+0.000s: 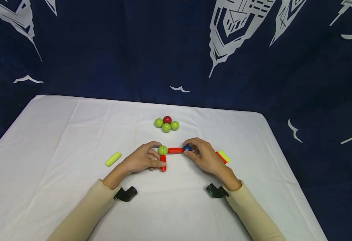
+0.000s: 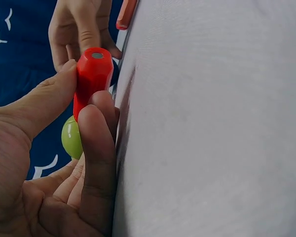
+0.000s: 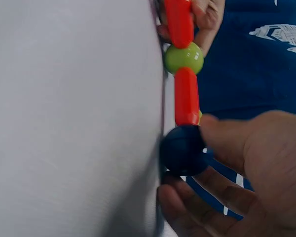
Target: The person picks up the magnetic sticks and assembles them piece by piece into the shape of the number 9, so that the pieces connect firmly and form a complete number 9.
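A green ball (image 1: 163, 150) joins two red rods at a corner. One red rod (image 1: 175, 150) runs right to a dark blue ball (image 1: 187, 148); the other red rod (image 1: 163, 163) points toward the person. My left hand (image 1: 146, 157) pinches this second rod between thumb and fingers, seen also in the left wrist view, where the rod's end (image 2: 97, 56) shows a grey disc. My right hand (image 1: 204, 156) holds the blue ball, its thumb on one side and fingers curled round the other; in the right wrist view the ball (image 3: 184, 150) touches the rod (image 3: 186, 96).
Behind the hands, a red ball (image 1: 167, 119) and several green balls (image 1: 166, 128) sit together on the white cloth (image 1: 127, 117). A yellow-green rod (image 1: 113, 159) lies at the left. Beside my right hand lie another yellow-green rod (image 1: 224, 156) and a red rod (image 1: 221, 157).
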The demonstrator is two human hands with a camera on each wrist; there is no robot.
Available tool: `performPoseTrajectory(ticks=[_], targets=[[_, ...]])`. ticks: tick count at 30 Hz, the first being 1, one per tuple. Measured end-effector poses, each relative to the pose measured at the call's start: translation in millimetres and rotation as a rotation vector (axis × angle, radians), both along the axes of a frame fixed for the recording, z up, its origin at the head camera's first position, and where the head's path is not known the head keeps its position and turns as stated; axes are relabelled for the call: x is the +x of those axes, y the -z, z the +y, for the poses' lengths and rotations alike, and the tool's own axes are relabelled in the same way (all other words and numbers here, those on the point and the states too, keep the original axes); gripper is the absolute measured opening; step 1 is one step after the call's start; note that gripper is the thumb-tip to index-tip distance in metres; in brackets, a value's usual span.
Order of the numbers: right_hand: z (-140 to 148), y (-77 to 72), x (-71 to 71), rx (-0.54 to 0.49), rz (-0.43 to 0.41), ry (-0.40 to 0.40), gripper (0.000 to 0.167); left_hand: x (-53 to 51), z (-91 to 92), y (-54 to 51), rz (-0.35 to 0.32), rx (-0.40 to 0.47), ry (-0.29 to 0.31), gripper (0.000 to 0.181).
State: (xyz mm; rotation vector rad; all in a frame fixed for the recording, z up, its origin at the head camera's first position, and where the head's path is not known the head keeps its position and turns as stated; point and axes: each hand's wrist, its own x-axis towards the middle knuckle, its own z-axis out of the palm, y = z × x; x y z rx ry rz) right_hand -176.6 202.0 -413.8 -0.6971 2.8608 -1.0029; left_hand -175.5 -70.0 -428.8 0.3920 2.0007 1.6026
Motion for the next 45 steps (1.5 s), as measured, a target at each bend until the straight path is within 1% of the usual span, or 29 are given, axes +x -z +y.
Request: performPoseTrajectory(ticks=[3, 6, 12, 16, 18, 20, 24, 26, 27, 29, 33, 38, 41, 45], targets=[[0, -4.8, -5.4, 0.001, 0.000, -0.012, 0.030, -0.5, 0.6, 2.0, 0.002, 0.002, -0.002, 0.072], [-2, -9.7, -13.8, 0.003, -0.001, -0.006, 0.030, -0.9, 1.2, 2.6, -0.001, 0.001, -0.005, 0.072], [-8, -16.7, -38.1, 0.012, -0.012, 0.004, 0.035, -1.0, -0.5, 1.7, -0.010, 0.007, -0.005, 0.071], [-15, -18.6, -54.9, 0.026, -0.051, 0.008, 0.043, -2.1, -0.2, 2.8, -0.014, 0.014, -0.014, 0.072], [-18, -17.5, -62.9, 0.016, -0.102, 0.018, 0.046, -2.9, 0.2, 4.0, -0.011, 0.012, -0.012, 0.072], [-20, -16.0, -70.3, -0.017, -0.190, 0.040, 0.047, -3.4, 0.4, 4.9, -0.007, 0.007, -0.008, 0.073], [-24, -10.6, -83.5, -0.142, -0.432, 0.104, 0.047, -3.6, 0.0, 6.4, 0.006, 0.001, -0.006, 0.074], [-24, -9.0, -88.2, -0.196, -0.530, 0.141, 0.046, -3.2, -0.3, 6.2, 0.009, 0.000, -0.005, 0.075], [-24, -8.3, -90.2, -0.214, -0.567, 0.151, 0.046, -3.0, -0.6, 5.7, 0.009, -0.001, -0.007, 0.075], [-25, -8.1, -92.6, -0.232, -0.615, 0.163, 0.045, -2.8, -0.9, 5.0, 0.008, -0.001, -0.007, 0.074], [-24, -8.2, -93.9, -0.247, -0.657, 0.168, 0.043, -2.5, -0.3, 3.2, 0.003, 0.000, -0.003, 0.073], [-24, -7.5, -94.1, -0.238, -0.663, 0.154, 0.041, -2.1, -0.2, 2.5, -0.004, -0.009, -0.005, 0.074], [-26, -7.2, -93.2, -0.224, -0.651, 0.143, 0.042, -2.1, -0.4, 2.7, -0.004, -0.010, -0.009, 0.074], [-27, -6.5, -91.4, -0.212, -0.635, 0.150, 0.039, -2.0, 0.1, 2.6, -0.002, -0.001, -0.010, 0.072]])
